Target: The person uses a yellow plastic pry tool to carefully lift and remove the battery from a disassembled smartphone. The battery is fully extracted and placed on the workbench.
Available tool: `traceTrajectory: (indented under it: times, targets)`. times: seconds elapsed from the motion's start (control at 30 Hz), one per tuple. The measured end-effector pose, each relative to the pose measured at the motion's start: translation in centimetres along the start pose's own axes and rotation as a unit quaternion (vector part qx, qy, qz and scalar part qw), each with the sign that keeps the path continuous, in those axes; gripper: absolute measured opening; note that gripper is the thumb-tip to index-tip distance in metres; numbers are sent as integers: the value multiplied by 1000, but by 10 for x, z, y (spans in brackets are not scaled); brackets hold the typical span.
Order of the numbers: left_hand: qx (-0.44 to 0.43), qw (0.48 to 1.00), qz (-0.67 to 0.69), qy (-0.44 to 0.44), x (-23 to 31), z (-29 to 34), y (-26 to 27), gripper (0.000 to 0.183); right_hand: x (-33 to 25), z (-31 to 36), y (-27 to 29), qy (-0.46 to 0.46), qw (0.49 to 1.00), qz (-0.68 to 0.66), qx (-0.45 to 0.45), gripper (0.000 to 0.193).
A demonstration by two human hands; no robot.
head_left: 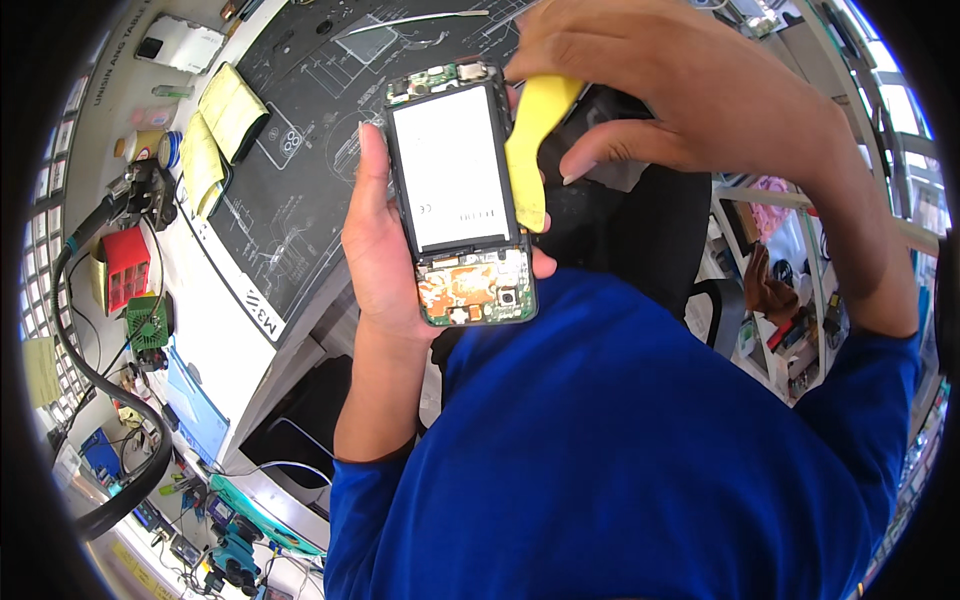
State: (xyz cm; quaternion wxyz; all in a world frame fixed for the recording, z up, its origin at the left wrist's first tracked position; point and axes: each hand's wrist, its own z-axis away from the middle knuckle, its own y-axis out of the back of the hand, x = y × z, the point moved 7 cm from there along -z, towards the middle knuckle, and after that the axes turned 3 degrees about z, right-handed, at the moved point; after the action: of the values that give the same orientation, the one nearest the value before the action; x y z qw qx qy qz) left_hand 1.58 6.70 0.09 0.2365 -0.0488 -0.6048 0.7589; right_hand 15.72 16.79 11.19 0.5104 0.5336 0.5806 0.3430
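My left hand is wrapped round an opened smartphone, its thumb along the left edge and fingertips showing at the right edge. The phone's large white battery faces up. Bare circuit board shows at the near end, with coppery patches, and more board at the far end. A curved yellow strip, paper or tape by its look, lies along the phone's right side. Its upper end passes beneath my right hand. That hand's fingers are blurred and stretched leftward, with the thumb spread well apart; whether they touch the strip is unclear.
A black printed work mat covers the bench beyond. To the left lie yellow-papered phones, a white phone, a red tray and a green box. A black flexible arm curves there. Shelves stand at right.
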Motion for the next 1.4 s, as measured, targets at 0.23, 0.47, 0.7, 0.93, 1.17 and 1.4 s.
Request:
traceTrajectory:
  times: [0.23, 0.47, 0.7, 0.93, 1.17, 1.4]
  targets:
    - [-22, 994, 75, 78, -11, 1, 8, 91, 15, -3, -21, -23, 974, -186, -128, 48]
    - [1, 998, 39, 45, -12, 2, 5, 85, 14, 0, -38, -60, 971, -198, -119, 48]
    - [7, 999, 40, 30, -13, 4, 9, 84, 9, 3, -38, -73, 962, -243, -104, 40]
    - [5, 999, 37, 22, -9, 3, 7, 81, 0, -3, -25, -105, 960, -239, -105, 35]
    - [9, 999, 46, 16, -9, 0, 2, 81, -2, -1, -21, -106, 978, -165, -72, 29]
    - [13, 999, 41, 7, -10, 1, 5, 84, -1, 3, -29, -145, 973, -166, -65, 31]
